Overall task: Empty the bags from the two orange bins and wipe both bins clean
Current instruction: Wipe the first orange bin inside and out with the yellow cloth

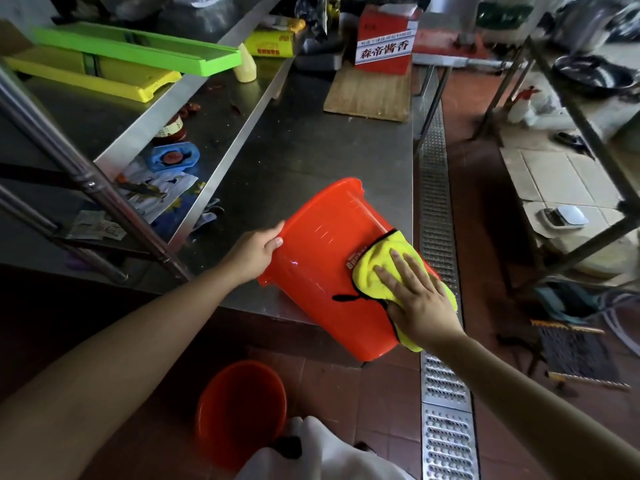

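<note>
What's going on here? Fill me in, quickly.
A person is wiping an orange bin that lies tipped on its side at the edge of a steel table. The left hand grips the bin's rim, and the right hand presses a yellow cloth flat against its outer wall. A second orange bin stands upright on the floor below, with no bag visible in it.

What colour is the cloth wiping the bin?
Yellow with black edging, seen from the head camera.
</note>
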{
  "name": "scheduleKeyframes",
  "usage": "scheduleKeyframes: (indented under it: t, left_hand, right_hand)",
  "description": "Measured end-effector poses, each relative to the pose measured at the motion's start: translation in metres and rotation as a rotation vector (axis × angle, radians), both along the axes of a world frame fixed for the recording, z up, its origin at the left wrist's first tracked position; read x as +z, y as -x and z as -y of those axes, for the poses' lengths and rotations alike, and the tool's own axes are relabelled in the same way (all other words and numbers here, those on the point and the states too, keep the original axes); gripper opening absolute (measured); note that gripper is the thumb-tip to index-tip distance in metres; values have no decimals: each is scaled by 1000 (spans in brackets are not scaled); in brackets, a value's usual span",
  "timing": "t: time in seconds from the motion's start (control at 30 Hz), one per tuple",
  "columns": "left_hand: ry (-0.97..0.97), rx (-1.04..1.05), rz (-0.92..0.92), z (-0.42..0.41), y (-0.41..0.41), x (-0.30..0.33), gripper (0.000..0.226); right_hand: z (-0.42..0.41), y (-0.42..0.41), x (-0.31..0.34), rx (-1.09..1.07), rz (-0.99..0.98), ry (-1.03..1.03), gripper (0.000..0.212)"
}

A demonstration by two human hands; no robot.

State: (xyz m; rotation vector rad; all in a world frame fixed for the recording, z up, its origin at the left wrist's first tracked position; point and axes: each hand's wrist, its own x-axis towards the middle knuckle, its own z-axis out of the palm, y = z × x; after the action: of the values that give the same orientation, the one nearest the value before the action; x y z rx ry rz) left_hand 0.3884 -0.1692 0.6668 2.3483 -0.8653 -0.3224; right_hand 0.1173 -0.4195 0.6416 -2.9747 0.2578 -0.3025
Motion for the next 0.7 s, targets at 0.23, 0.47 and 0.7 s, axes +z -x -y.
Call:
scheduleKeyframes:
  t: [0.23,0.47,0.7]
  left_hand:
    - [-111,-11,121,48,-8,48,47]
    - [-92,-12,58,80,-12,66,42]
    - [-30,-2,20,53,-16,54,39]
  right_hand:
    - [-6,3,2,-9,-56,-23,69]
    - [-22,-6,7,6,-82,-50,66]
    - [-47,-113,35,65,-90,-73,67]
